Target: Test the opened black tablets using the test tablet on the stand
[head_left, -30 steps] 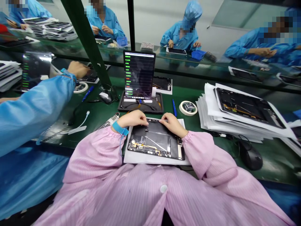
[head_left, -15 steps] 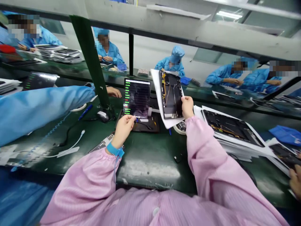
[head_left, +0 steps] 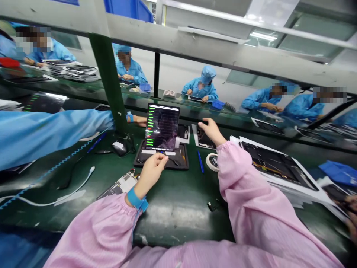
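The right hand point(head_left: 212, 131) has come down. A moment ago it held the open tablet back point(head_left: 204, 137) up in the air on its white sheet. Now the tablet back lies flat on the green bench point(head_left: 178, 219), past the blue pen point(head_left: 200, 162). The right hand's grip is let go, with the fingers spread and nothing in them. It is just over the top of the tablet back, but it is hard to tell if it touches.

The right arm reaches forward in its pink sleeve point(head_left: 251, 186). The left hand point(head_left: 151, 172) is up over the bench with its fingers loosely bent. Its grip holds nothing, and a blue wrist strap point(head_left: 136, 200) sits around the wrist. Its fingertips are near a black stand point(head_left: 161, 160) that holds up a lit tablet point(head_left: 161, 127).

A small black piece point(head_left: 212, 205) lies close to the right sleeve. An open device with a circuit board point(head_left: 119, 186) lies beside the left hand. A tape roll point(head_left: 212, 162) lies by the right sleeve, and a pile of tablet backs on white sheets point(head_left: 276, 163) is to the right.

To the left, a co-worker's blue sleeve point(head_left: 41, 134) reaches behind a green post point(head_left: 110, 80). Farther off, more people in blue point(head_left: 200, 89) sit and work.
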The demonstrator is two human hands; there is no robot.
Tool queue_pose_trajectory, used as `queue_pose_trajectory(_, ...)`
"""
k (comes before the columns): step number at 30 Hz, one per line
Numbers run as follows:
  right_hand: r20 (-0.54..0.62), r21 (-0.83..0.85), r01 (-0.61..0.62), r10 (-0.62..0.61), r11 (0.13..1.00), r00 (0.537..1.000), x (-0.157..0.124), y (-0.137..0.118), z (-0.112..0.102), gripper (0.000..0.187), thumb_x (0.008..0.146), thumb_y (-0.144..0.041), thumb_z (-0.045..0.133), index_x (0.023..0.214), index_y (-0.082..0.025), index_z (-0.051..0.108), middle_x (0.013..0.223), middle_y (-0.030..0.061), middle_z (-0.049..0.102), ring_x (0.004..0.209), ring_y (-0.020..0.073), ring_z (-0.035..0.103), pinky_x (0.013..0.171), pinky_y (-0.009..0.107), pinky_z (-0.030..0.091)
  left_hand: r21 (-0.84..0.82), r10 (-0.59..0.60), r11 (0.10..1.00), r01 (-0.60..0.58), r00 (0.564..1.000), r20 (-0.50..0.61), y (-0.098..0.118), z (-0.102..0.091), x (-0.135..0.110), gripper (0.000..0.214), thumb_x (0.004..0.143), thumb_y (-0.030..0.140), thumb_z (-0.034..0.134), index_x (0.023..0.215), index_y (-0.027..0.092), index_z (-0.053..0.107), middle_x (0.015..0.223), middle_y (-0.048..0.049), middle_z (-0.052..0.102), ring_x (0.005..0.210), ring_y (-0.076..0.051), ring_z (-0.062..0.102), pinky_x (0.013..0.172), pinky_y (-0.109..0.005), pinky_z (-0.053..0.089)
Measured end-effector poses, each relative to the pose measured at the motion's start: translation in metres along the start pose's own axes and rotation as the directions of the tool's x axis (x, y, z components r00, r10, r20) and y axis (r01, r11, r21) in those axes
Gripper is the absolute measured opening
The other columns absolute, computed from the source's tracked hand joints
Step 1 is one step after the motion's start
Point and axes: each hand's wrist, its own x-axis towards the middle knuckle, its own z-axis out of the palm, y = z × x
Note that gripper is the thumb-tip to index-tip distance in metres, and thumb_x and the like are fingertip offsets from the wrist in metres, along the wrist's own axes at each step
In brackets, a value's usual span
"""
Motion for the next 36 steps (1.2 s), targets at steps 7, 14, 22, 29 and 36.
queue_pose_trajectory(7, 0.298, -0.175, 0.466, -0.404, 0.867, 0.865, -0.116, -0.040, -0.115, 0.027, 0.090, -0.034, 0.053, 0.111, -0.022, 0.066, 0.126, 0.0063, 0.061, 0.118, 0.0238, 0.056, 0.102, 0.039, 0.042, 0.105, -0.002, 0.995, -0.004, 0.998, 0.060, -0.004, -0.001, -0.006, 0.036, 0.084, 0.052, 0.052, 0.090, 0.017, 0.056, 0.051, 0.0069, 0.041, 0.045, -0.010, 0.036, 0.044, -0.021, 0.026)
queue_pose_trajectory(14, 0.187, -0.569, 0.124, -0.019, 0.813, 0.982, -0.155, 0.069, -0.192, 0.017, 0.082, -0.019, 0.057, 0.096, -0.017, 0.067, 0.099, 0.0059, 0.070, 0.091, 0.0229, 0.065, 0.084, 0.034, 0.048, 0.489, 0.283, 0.829, -0.272, 0.958, 0.053, -0.001, 0.019, -0.015, 0.032, 0.085, 0.043, 0.052, 0.103, 0.017, 0.061, 0.091, -0.0082, 0.068, 0.086, -0.024, 0.062, 0.081, -0.038, 0.047)
queue_pose_trajectory(22, 0.089, -0.698, 0.138, -0.107, 0.703, 0.990, -0.176, 0.121, -0.154, 0.013, 0.085, -0.017, 0.054, 0.094, -0.014, 0.063, 0.094, 0.0122, 0.068, 0.088, 0.0253, 0.063, 0.076, 0.032, 0.043, 0.078, 0.274, 0.936, -0.343, 0.849, 0.453, 0.068, 0.136, -0.009, 0.018, 0.083, 0.031, 0.057, 0.092, 0.017, 0.066, 0.098, -0.0067, 0.070, 0.091, -0.020, 0.063, 0.085, -0.033, 0.049)
queue_pose_trajectory(29, 0.005, -0.625, 0.137, -0.171, 0.768, 0.985, -0.172, 0.132, -0.166, 0.017, 0.091, -0.020, 0.047, 0.090, -0.018, 0.064, 0.096, 0.0081, 0.070, 0.088, 0.0213, 0.064, 0.077, 0.029, 0.044, -0.188, -0.136, 0.933, 0.308, 0.783, 0.607, 0.119, 0.245, 0.035, 0.029, 0.094, 0.036, 0.047, 0.079, 0.013, 0.056, 0.072, -0.0077, 0.066, 0.067, -0.013, 0.063, 0.062, -0.022, 0.049)
queue_pose_trajectory(36, -0.069, -0.540, 0.146, -0.217, 0.829, 0.974, -0.165, 0.132, -0.174, 0.017, 0.090, -0.021, 0.046, 0.092, -0.020, 0.063, 0.107, 0.0069, 0.069, 0.096, 0.0233, 0.063, 0.083, 0.035, 0.047, 0.002, -0.186, 0.978, 0.209, 0.868, 0.461, 0.136, 0.298, 0.065, 0.035, 0.087, 0.044, 0.057, 0.070, 0.013, 0.056, 0.055, -0.0027, 0.058, 0.053, -0.012, 0.058, 0.057, -0.023, 0.049)
